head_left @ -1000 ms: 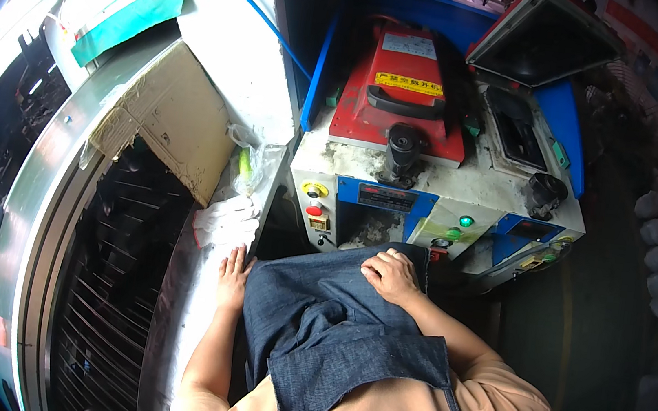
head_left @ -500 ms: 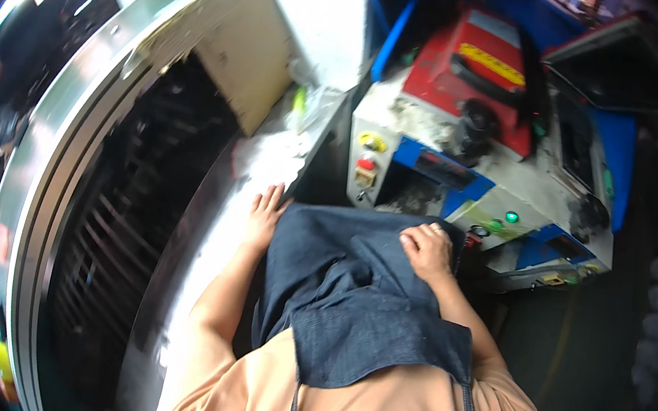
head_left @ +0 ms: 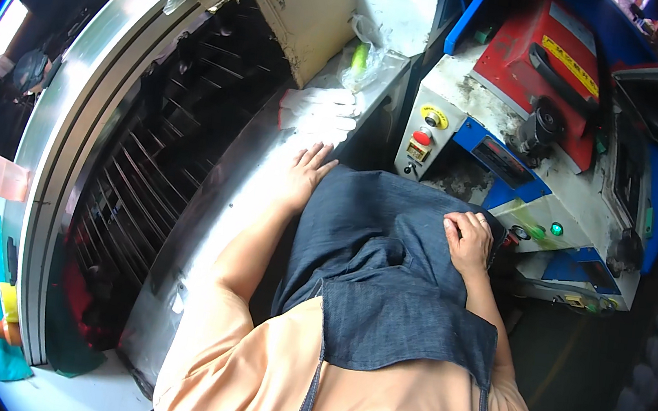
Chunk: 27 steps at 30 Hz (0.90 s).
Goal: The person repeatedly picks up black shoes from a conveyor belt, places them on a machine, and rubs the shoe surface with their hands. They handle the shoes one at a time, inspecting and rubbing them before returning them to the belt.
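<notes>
My left hand [head_left: 308,177] lies open on the edge of a pale metal ledge [head_left: 241,186], its fingers stretched toward a pair of white knit gloves [head_left: 320,111]. Its inner side is against the dark blue apron [head_left: 377,211] over my lap. On the apron's right side rests my right hand [head_left: 469,243], with fingers loosely bent, a ring on one of them and nothing visibly held. Beyond the gloves sits a clear plastic bag [head_left: 376,55] with something bright green in or beside it.
A machine with a red cover [head_left: 526,74], red push button [head_left: 422,136] and lit green button [head_left: 558,229] stands ahead right. Left of the ledge, a metal frame [head_left: 62,173] surrounds a dark opening with thin rods. A worn tan board [head_left: 304,5] stands beyond it.
My view has shifted, so the scene sits farther right and is sharper; the gloves now show clearly. Both hands keep about the same places, on the ledge and on the lap.
</notes>
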Each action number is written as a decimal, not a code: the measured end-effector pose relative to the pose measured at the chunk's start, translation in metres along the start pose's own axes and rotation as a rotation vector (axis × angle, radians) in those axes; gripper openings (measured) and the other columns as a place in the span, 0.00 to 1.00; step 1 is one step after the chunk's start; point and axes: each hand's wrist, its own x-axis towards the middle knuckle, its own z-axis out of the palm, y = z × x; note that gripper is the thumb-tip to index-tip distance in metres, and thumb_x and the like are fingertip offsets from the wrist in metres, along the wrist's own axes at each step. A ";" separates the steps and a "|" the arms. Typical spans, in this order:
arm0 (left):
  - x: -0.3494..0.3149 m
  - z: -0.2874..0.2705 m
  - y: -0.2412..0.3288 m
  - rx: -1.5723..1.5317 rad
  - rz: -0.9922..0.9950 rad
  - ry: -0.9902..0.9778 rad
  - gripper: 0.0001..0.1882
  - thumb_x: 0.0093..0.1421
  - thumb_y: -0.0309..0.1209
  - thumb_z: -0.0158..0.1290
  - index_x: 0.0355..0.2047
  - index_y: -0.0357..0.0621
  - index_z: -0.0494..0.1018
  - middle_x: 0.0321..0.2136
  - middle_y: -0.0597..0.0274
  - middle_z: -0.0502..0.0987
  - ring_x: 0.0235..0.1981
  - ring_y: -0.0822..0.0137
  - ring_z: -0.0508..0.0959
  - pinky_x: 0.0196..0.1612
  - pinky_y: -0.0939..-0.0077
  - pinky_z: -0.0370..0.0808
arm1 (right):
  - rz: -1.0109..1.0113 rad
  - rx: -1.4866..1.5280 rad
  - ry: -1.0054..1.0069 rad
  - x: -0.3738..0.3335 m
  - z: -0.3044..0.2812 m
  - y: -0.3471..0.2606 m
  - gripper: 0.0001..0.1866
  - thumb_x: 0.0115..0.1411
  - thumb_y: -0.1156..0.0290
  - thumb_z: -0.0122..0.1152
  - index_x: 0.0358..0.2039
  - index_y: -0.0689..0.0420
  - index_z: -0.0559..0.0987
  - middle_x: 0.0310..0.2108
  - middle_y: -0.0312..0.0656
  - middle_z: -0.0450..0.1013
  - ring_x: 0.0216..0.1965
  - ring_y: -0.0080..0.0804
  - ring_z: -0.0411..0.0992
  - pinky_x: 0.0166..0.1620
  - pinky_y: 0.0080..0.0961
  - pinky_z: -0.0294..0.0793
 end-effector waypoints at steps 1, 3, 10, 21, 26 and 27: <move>0.000 -0.003 0.000 -0.099 -0.046 0.034 0.23 0.63 0.32 0.51 0.59 0.55 0.73 0.68 0.56 0.61 0.71 0.55 0.55 0.70 0.57 0.56 | 0.006 -0.001 -0.002 0.000 -0.001 0.000 0.04 0.58 0.67 0.64 0.31 0.53 0.81 0.28 0.38 0.75 0.32 0.40 0.72 0.39 0.36 0.71; 0.002 -0.007 0.000 -0.295 -0.138 0.103 0.21 0.58 0.27 0.56 0.53 0.52 0.76 0.63 0.57 0.68 0.68 0.54 0.61 0.67 0.57 0.61 | 0.017 0.001 -0.009 0.002 -0.003 0.002 0.05 0.58 0.67 0.64 0.31 0.53 0.81 0.28 0.38 0.75 0.32 0.40 0.72 0.39 0.36 0.71; 0.037 -0.025 -0.003 -0.485 -0.271 0.415 0.09 0.55 0.23 0.60 0.37 0.45 0.81 0.36 0.57 0.80 0.37 0.59 0.79 0.42 0.65 0.76 | 0.038 0.027 -0.035 0.010 -0.003 0.009 0.05 0.60 0.67 0.62 0.31 0.54 0.81 0.29 0.39 0.76 0.33 0.42 0.72 0.40 0.36 0.72; 0.117 -0.030 -0.011 -0.732 -0.400 0.428 0.07 0.58 0.27 0.61 0.38 0.41 0.82 0.30 0.58 0.81 0.30 0.69 0.79 0.37 0.75 0.75 | 0.032 0.075 -0.047 0.021 0.005 0.014 0.05 0.60 0.69 0.61 0.30 0.55 0.81 0.28 0.40 0.77 0.32 0.43 0.72 0.38 0.36 0.71; 0.121 -0.023 -0.017 -0.715 -0.461 0.401 0.08 0.60 0.30 0.61 0.37 0.39 0.82 0.30 0.57 0.82 0.31 0.69 0.81 0.38 0.75 0.76 | 0.029 0.085 -0.052 0.025 0.004 0.012 0.05 0.60 0.69 0.61 0.30 0.55 0.81 0.28 0.40 0.76 0.31 0.42 0.72 0.37 0.36 0.71; 0.125 -0.023 -0.020 -0.684 -0.473 0.411 0.09 0.60 0.30 0.61 0.37 0.39 0.82 0.30 0.57 0.82 0.31 0.69 0.81 0.38 0.74 0.76 | 0.031 0.085 -0.053 0.025 0.004 0.013 0.05 0.60 0.69 0.61 0.30 0.55 0.81 0.27 0.40 0.76 0.31 0.42 0.72 0.37 0.36 0.71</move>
